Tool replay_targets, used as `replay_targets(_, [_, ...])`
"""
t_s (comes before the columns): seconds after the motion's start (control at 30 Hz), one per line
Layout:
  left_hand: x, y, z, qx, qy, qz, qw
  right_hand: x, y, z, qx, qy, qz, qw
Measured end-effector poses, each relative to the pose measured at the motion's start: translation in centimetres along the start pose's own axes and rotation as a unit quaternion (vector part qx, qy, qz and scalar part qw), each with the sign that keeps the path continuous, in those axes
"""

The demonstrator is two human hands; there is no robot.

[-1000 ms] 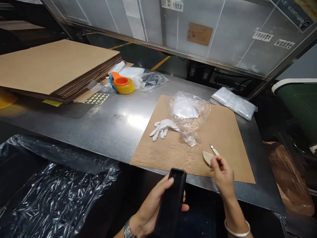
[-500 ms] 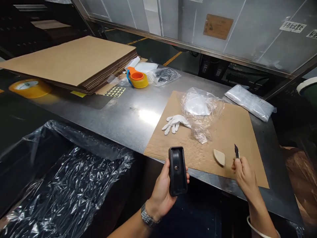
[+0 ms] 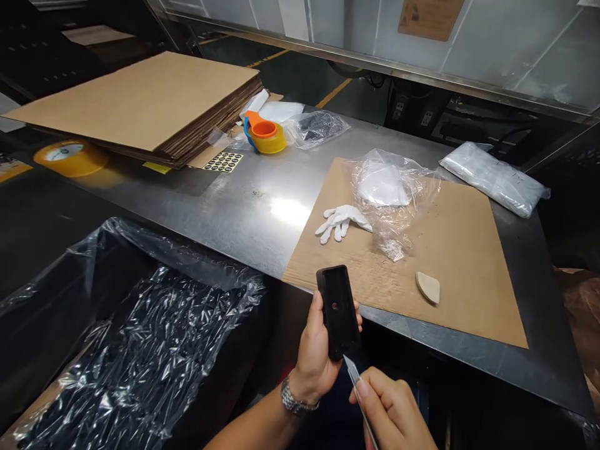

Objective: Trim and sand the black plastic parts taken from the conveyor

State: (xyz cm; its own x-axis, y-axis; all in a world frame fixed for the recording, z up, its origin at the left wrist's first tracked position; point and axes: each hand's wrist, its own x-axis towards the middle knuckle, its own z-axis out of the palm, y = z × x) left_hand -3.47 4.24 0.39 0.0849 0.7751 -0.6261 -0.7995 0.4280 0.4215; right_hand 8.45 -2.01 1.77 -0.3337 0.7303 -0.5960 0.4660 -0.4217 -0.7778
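My left hand (image 3: 315,350) is wrapped round a black rectangular tray-like part (image 3: 338,309), its hollow side facing me with a small hole near the middle. In my right hand (image 3: 391,406) is a utility knife (image 3: 355,375), its blade pointing up and left. The blade tip is at the lower end of the black part; whether it touches cannot be made out. On the cardboard sheet (image 3: 473,262) beyond my hands lie a beige rounded wedge (image 3: 428,287), a white glove (image 3: 342,222) and a crumpled clear plastic bag (image 3: 398,206) with something white in it.
A bin lined with black plastic (image 3: 154,350) stands at the left, below the metal table (image 3: 234,219). A stack of cardboard (image 3: 154,100), a tape roll in an orange dispenser (image 3: 266,134) and a sticker sheet (image 3: 224,162) are at the far left. A wrapped packet (image 3: 494,178) lies at right.
My right hand has brought the knife from over the cardboard, leftward and down, to the lower end of the black part. My left hand still holds that part. The view has shifted slightly.
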Motion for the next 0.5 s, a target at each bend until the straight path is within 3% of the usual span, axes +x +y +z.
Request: replay_targets(0.5, [-0.15,-0.07,-0.22,0.037,0.008,0.029,0.999,0.12,0.02,0.27,-0.037,0.004,0.000,0.999])
